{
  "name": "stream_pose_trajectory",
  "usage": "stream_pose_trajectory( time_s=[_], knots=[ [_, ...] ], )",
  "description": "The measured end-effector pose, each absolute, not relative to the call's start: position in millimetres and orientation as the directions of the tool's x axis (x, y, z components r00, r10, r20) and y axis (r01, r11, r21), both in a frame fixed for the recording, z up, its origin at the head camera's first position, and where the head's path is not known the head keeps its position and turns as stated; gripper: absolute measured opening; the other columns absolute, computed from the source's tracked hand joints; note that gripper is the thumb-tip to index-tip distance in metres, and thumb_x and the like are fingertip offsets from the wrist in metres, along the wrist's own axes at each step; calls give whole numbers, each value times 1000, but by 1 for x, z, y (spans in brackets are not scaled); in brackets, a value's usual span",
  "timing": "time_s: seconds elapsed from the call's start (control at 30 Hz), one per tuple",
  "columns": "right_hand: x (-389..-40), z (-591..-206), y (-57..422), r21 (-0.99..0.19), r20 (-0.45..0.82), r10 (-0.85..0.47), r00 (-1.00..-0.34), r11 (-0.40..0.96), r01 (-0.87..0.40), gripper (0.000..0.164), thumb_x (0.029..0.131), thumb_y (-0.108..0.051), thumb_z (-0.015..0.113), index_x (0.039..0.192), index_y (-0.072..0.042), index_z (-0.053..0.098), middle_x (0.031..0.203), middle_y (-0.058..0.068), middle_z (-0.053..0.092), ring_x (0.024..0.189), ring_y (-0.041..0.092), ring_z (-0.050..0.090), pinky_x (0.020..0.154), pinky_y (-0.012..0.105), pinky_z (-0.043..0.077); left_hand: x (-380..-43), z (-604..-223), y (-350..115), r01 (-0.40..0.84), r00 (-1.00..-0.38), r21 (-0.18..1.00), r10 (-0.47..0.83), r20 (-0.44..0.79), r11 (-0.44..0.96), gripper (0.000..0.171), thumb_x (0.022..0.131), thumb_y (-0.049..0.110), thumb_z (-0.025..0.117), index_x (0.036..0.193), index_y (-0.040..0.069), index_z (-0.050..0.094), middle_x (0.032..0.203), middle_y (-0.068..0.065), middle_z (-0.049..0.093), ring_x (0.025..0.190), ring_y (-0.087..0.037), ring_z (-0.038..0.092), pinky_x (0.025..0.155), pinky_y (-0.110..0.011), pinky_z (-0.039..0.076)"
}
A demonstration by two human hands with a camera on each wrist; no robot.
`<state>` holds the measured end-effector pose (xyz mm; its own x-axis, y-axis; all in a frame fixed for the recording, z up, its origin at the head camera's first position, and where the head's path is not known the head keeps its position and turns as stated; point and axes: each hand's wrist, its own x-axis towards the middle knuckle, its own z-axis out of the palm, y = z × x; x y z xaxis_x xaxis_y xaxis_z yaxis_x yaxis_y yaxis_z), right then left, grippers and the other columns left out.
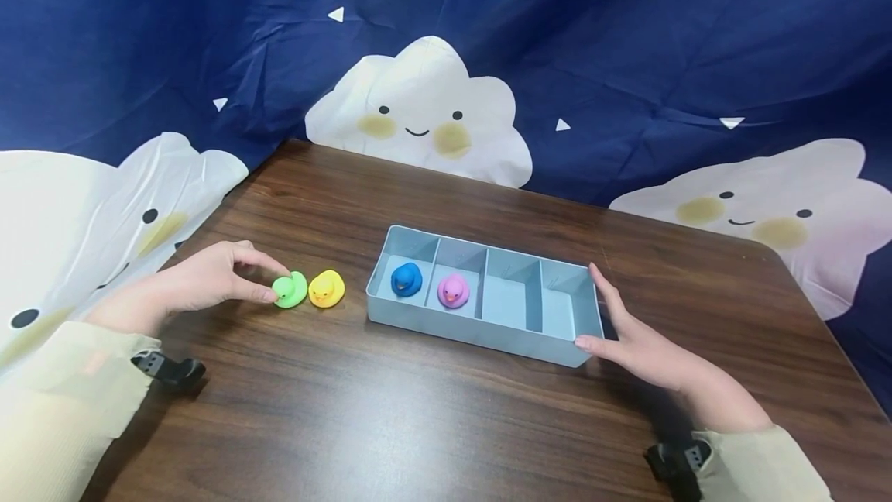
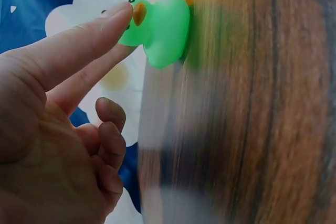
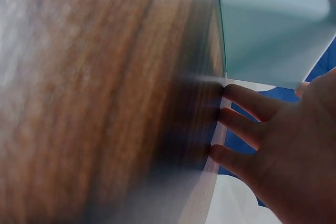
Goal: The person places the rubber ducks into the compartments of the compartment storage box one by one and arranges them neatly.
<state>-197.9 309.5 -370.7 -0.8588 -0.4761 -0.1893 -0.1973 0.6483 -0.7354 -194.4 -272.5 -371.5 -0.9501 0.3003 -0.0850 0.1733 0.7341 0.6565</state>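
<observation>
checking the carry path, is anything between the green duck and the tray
Yes: the yellow duck sits on the table between the green duck, which the left hand pinches, and the tray.

Passable at lower centre, over the dark brown wood-grain table (image 1: 293,401). Blocked mid-frame by the pale blue rectangular 4-compartment tray (image 1: 460,330), mid-right by the bare right hand (image 1: 644,345), mid-left by the rounded yellow toy duck (image 1: 327,290). Enterable from above at the 2 rightmost compartments (image 1: 512,293).

green duck (image 1: 289,290) | yellow duck (image 1: 326,289) | blue duck (image 1: 406,280) | pink duck (image 1: 454,290) | pale-blue tray (image 1: 474,335) | brown wood-grained table (image 1: 313,424) | navy, white-clouded backdrop (image 1: 557,37)
</observation>
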Motion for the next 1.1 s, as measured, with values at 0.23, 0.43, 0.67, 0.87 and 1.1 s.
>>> stream_pose_trajectory(
  time_s=[0.23,0.43,0.67,0.87,1.1],
  knots=[
    [-199,-370,309,-732,-187,-476,-859,651,-202,101,95,-27,65,151,-48,-17,159,28,-3,141,52,6,98,77,16,-194,-376,-269,216,-946,653,322,-45,726,41,77,36,85,113,19,76,99,-3,61,91,-22,50,77,-34,40],
    [-199,-370,309,-731,-190,-475,-859,652,-199,101,95,-27,64,151,-46,-17,159,28,-4,141,53,6,97,78,15,-194,-379,-268,219,-950,661,312,-24,718,37,76,33,86,109,19,77,93,-2,61,89,-21,50,75,-33,39],
    [-198,-371,309,-736,-196,-475,-858,649,-191,101,95,-28,64,151,-46,-18,158,28,-5,141,53,4,97,78,15,-193,-378,-268,202,-954,664,298,-33,720,39,75,35,86,110,18,77,91,-3,59,85,-21,47,69,-32,38],
    [-198,-371,309,-737,-193,-477,-857,647,-194,101,95,-28,65,151,-47,-18,158,28,-4,141,53,5,97,78,15,-193,-372,-269,195,-961,667,276,-17,719,37,75,34,86,109,19,77,90,-4,59,83,-21,48,68,-32,38],
    [-197,-370,309,-734,-193,-473,-860,651,-193,102,95,-27,65,151,-47,-18,159,28,-4,142,52,5,98,77,16,-195,-365,-264,163,-973,693,230,-5,703,43,75,36,87,111,15,77,88,-5,56,81,-20,46,65,-31,37]
  ],
)
